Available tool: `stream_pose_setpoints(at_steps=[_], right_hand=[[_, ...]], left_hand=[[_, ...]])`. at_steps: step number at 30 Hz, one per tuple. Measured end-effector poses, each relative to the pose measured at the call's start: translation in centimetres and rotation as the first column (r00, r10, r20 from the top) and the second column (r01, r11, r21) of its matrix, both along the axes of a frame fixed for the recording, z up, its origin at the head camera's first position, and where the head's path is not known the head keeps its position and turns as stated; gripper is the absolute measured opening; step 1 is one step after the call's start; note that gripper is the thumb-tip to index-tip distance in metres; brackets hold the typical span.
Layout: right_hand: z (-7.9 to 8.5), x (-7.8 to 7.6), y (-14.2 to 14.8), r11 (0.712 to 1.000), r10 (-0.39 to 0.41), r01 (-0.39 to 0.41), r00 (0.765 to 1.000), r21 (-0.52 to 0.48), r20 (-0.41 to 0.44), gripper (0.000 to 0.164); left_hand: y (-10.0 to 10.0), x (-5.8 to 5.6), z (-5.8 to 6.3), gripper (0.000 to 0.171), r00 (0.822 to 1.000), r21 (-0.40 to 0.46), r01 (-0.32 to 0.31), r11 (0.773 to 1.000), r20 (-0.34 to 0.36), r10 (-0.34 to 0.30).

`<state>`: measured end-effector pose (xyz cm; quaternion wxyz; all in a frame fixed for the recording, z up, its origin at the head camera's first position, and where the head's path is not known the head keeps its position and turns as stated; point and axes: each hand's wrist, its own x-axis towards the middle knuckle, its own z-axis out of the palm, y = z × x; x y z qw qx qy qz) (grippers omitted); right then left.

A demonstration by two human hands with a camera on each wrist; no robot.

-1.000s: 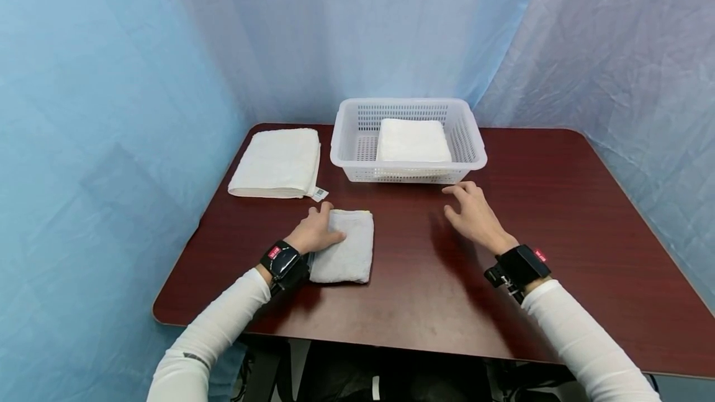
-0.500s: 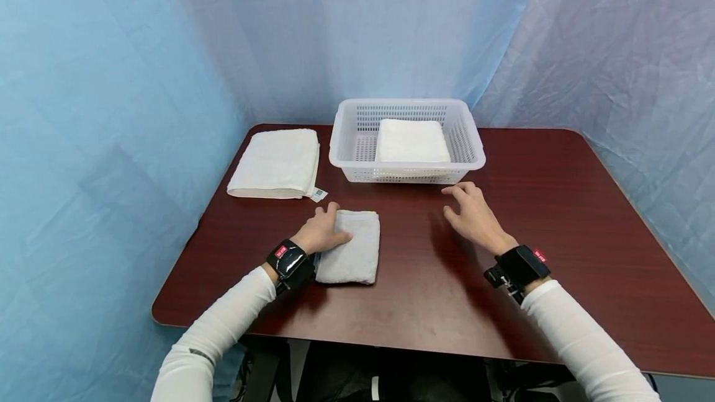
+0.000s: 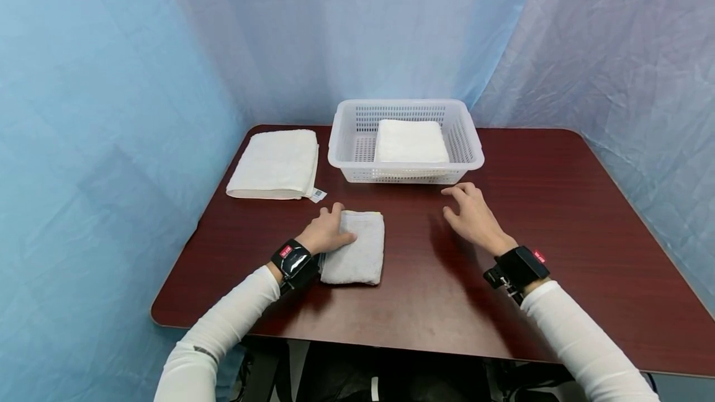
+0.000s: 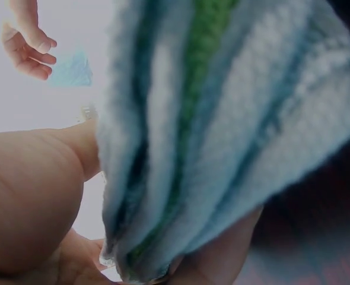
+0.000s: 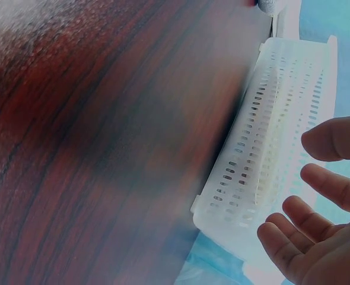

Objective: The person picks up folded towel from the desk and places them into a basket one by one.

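My left hand [image 3: 326, 233] grips the left side of a small folded grey towel [image 3: 363, 256], thumb on top. In the left wrist view, the grey towel [image 4: 240, 119] shows stacked layers with a green strip between them, and fingers reach underneath. Just in front of a white plastic basket [image 3: 363, 174], my right hand [image 3: 473, 216] hovers over the table with relaxed, slightly bent fingers and holds nothing. The right wrist view has that hand [image 5: 323, 231] beside the basket's perforated wall [image 5: 240, 154]. A folded white towel [image 3: 412, 141] sits inside the basket.
A larger folded white towel [image 3: 274, 163] lies at the back left of the dark red table [image 3: 558, 203], its white tag [image 3: 318, 195] sticking out toward the grey towel. Blue cloth curtains [image 3: 357, 30] hang behind the table and at its sides.
My left hand and the grey towel have shifted a little to the right along the table. The right hand has stayed in place.
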<state>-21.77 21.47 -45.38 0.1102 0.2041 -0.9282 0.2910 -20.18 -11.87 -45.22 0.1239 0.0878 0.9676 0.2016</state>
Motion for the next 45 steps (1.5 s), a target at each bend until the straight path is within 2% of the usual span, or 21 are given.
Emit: stream_pose_setpoints(at_steps=[20,29,37,45], right_hand=[[-0.2,0.2,0.1,1.000,-0.017,0.017,1.000,0.001,0.024,0.035],[-0.3,0.4,0.2,1.000,-0.017,0.017,0.999,0.001,0.035,0.035],[-0.7,0.3,0.2,1.000,-0.019,0.019,0.999,0.001,0.039,0.035],[-0.8,0.4,0.2,1.000,-0.020,0.020,0.999,0.003,0.047,0.035]], left_hand=[[1.5,0.2,0.0,0.071,1.000,-0.011,0.002,1.000,0.000,-0.002],[2.0,0.0,-0.3,0.071,1.000,-0.026,0.019,0.999,0.006,-0.019],[2.4,-0.2,-0.5,0.066,0.999,-0.017,0.045,0.999,-0.024,-0.046],[2.9,-0.2,-0.4,0.066,0.998,-0.012,0.055,0.998,-0.023,-0.055]])
